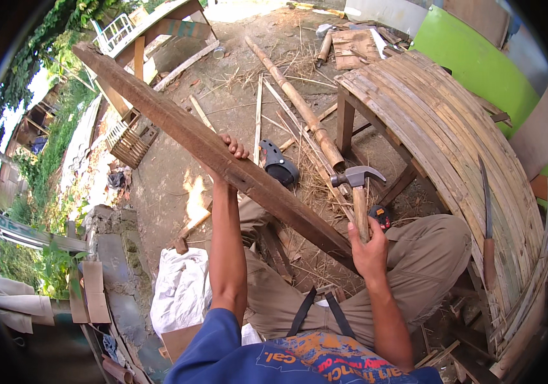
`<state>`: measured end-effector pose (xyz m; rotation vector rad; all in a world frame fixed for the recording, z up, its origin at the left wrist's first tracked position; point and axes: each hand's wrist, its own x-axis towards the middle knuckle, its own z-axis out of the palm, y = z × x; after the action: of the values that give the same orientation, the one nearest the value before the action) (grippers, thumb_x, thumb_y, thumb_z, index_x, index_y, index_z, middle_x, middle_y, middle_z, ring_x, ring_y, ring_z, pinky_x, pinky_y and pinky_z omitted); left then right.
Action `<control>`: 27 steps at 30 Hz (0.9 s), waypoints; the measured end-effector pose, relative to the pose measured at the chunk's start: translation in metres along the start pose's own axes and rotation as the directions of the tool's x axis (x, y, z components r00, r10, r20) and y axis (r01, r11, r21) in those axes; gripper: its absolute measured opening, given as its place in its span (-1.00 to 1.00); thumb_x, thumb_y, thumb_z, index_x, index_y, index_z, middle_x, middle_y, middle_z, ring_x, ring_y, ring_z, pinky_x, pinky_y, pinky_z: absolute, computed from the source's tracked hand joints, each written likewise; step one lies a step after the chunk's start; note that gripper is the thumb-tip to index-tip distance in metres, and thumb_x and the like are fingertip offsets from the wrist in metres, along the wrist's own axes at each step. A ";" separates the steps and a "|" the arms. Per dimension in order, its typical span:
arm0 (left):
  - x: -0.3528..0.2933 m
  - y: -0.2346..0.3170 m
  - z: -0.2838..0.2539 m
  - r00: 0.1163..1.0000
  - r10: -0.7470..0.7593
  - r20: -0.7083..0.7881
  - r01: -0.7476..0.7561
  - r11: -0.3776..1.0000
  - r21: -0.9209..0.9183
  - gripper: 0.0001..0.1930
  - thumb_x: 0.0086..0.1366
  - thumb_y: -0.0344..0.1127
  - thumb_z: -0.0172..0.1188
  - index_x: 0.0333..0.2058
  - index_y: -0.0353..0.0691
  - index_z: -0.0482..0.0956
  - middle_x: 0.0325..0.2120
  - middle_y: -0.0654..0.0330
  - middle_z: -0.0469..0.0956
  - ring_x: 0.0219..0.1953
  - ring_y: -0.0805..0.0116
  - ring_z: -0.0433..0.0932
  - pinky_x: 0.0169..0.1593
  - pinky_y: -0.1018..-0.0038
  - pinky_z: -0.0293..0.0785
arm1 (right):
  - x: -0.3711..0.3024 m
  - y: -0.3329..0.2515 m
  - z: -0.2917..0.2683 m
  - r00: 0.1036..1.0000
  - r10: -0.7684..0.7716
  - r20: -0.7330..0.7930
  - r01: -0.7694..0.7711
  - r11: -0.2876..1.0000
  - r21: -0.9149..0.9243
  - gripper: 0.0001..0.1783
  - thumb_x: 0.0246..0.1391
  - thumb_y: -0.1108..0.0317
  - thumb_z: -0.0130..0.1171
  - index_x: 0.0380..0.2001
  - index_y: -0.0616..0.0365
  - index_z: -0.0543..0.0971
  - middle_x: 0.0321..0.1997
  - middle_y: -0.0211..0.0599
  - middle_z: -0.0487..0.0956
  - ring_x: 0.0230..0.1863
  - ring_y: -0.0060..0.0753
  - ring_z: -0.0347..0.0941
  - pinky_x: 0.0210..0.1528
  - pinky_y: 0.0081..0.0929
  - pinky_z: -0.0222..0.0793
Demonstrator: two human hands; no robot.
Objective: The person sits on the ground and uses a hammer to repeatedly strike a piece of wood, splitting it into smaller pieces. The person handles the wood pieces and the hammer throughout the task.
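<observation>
My left hand (230, 153) is closed around a long brown wooden beam (171, 125), with several fingers curled over its upper edge. The beam slants from the far left down to my lap, its near end close to my right wrist. In my right hand (370, 255) is a claw hammer (359, 208), gripped low on its wooden handle. Its metal head points up and stands apart from the beam. Just beyond that hand sits a small black and red object (381, 216), perhaps a tape measure.
On my right stands a bamboo-slat table (440, 109) with a long-bladed knife (488, 237) on it. A bamboo pole (293, 96) and loose strips lie ahead, near a grey clog (279, 165). To the left are a white sack (181, 288) and a low block wall (112, 256).
</observation>
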<state>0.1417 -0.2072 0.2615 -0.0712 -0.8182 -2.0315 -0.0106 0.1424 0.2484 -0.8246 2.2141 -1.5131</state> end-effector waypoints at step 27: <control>0.029 0.065 -0.006 0.842 -0.157 0.516 0.247 0.962 -0.112 -0.49 0.37 -0.02 0.07 0.13 -0.28 0.40 -0.04 -0.05 0.51 0.00 0.12 0.52 0.09 -0.06 0.48 | 0.016 0.082 0.052 0.920 0.292 0.261 -0.090 0.806 -0.585 -0.60 -0.04 0.23 0.35 -0.27 0.41 0.61 -0.22 0.31 0.60 -0.09 0.30 0.55 -0.05 -0.02 0.47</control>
<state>0.1770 -0.2550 0.3009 -0.6687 -0.9945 -2.3220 -0.0161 0.1160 0.1535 -0.8989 2.3975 -0.5455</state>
